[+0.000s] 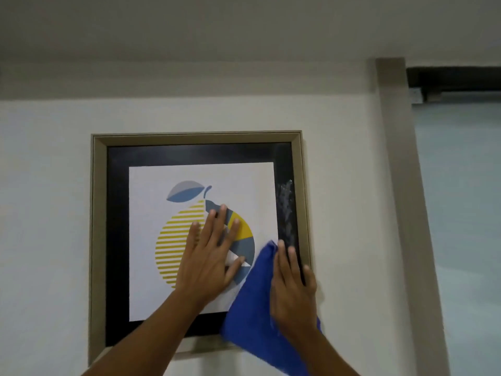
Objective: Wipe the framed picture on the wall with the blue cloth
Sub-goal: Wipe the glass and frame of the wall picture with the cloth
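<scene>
The framed picture [119,240] hangs on a white wall: a beige frame, a black mat and a print of a striped yellow and blue fruit. My left hand [208,256] lies flat on the glass over the fruit, fingers spread, holding nothing. My right hand [294,291] presses the blue cloth [252,308] against the glass at the picture's lower right corner, fingers extended along the right side of the black mat. The cloth hangs down past the bottom of the frame. A smudged patch [284,204] shows on the right mat above my right hand.
A beige door or window post [393,158] runs down the wall right of the picture, with a pale frosted pane [461,199] beyond it. A dark rail [455,77] sits at the top right. The ceiling edge runs above.
</scene>
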`<state>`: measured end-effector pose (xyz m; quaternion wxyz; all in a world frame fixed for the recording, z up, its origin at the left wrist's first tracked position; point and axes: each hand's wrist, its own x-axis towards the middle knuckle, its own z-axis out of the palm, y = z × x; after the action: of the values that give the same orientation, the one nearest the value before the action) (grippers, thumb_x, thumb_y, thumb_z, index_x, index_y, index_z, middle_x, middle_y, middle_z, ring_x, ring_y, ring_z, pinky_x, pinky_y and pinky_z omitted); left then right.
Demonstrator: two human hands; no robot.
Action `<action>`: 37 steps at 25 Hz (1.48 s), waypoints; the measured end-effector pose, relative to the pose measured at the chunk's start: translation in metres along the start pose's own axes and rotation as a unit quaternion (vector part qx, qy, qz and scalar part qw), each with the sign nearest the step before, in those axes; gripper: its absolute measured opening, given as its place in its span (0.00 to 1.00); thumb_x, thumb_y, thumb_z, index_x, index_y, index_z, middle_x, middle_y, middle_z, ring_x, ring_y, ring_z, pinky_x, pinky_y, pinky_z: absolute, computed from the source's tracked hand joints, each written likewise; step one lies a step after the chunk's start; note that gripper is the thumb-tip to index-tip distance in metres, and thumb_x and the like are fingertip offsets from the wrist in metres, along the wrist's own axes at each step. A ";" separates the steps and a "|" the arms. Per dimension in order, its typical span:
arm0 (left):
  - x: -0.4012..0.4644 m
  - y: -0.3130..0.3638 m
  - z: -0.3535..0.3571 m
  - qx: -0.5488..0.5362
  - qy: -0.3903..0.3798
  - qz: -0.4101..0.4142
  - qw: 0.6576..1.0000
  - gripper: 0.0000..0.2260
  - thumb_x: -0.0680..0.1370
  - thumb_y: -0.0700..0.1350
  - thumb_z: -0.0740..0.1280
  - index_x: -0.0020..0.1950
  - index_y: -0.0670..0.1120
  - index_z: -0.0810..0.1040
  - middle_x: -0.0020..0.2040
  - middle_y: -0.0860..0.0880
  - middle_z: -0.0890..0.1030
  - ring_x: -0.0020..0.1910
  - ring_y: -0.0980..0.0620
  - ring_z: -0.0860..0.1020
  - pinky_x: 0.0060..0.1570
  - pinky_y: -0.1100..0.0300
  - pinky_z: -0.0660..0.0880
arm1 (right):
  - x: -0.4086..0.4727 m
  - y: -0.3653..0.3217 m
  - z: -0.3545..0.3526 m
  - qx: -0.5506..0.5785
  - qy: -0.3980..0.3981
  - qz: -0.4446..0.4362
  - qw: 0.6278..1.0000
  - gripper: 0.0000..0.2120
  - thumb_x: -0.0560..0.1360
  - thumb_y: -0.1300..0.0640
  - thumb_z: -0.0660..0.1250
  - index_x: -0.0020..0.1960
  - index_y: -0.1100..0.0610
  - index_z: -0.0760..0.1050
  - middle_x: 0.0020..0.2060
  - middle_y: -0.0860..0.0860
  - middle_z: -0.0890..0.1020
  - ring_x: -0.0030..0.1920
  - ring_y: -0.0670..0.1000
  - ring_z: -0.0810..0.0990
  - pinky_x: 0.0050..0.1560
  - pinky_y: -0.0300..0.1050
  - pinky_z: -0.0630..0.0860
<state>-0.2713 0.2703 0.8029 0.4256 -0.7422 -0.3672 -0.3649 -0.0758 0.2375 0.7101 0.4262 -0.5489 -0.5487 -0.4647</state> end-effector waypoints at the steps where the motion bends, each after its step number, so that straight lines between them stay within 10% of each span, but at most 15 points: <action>1: -0.003 -0.003 0.004 -0.001 -0.002 -0.007 1.000 0.35 0.80 0.65 0.51 0.82 0.48 0.54 0.83 0.41 0.51 0.82 0.39 0.50 0.77 0.37 0.51 | -0.012 0.000 0.004 0.015 -0.021 0.016 1.000 0.39 0.78 0.44 0.60 0.81 0.58 0.47 0.81 0.52 0.49 0.79 0.53 0.48 0.72 0.54 0.54; 5: -0.006 -0.001 0.006 -0.003 -0.011 -0.011 1.000 0.36 0.79 0.67 0.49 0.82 0.48 0.54 0.83 0.41 0.52 0.82 0.39 0.50 0.76 0.35 0.54 | -0.022 0.001 -0.001 0.021 -0.059 0.062 0.996 0.51 0.72 0.24 0.52 0.80 0.59 0.48 0.79 0.54 0.55 0.77 0.56 0.56 0.73 0.54 0.49; 20: 0.003 0.002 0.017 -0.044 0.039 0.009 0.998 0.35 0.79 0.68 0.52 0.82 0.51 0.56 0.83 0.43 0.54 0.82 0.40 0.51 0.77 0.39 0.49 | 0.208 0.041 -0.050 -0.032 0.012 0.039 0.999 0.39 0.80 0.34 0.47 0.81 0.58 0.42 0.80 0.50 0.44 0.79 0.49 0.43 0.73 0.53 0.39; 30: 0.001 -0.001 0.017 -0.035 0.049 0.029 0.998 0.35 0.79 0.68 0.54 0.81 0.49 0.59 0.83 0.42 0.56 0.82 0.40 0.50 0.77 0.38 0.49 | -0.008 0.033 -0.017 0.055 -0.053 0.119 0.990 0.39 0.79 0.32 0.43 0.81 0.55 0.45 0.80 0.45 0.45 0.73 0.54 0.62 0.64 0.60 0.58; 37: 0.000 -0.005 0.022 -0.055 0.034 0.026 0.998 0.36 0.79 0.69 0.53 0.82 0.51 0.56 0.84 0.45 0.53 0.82 0.41 0.49 0.79 0.42 0.41 | 0.190 0.038 -0.050 -0.011 -0.007 0.061 0.998 0.37 0.81 0.36 0.44 0.81 0.57 0.44 0.80 0.51 0.43 0.79 0.50 0.40 0.72 0.58 0.42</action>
<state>-0.2707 0.2919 0.7969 0.4059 -0.7611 -0.3124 -0.3980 -0.0462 0.2263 0.9076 0.4437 -0.5895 -0.5118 -0.4401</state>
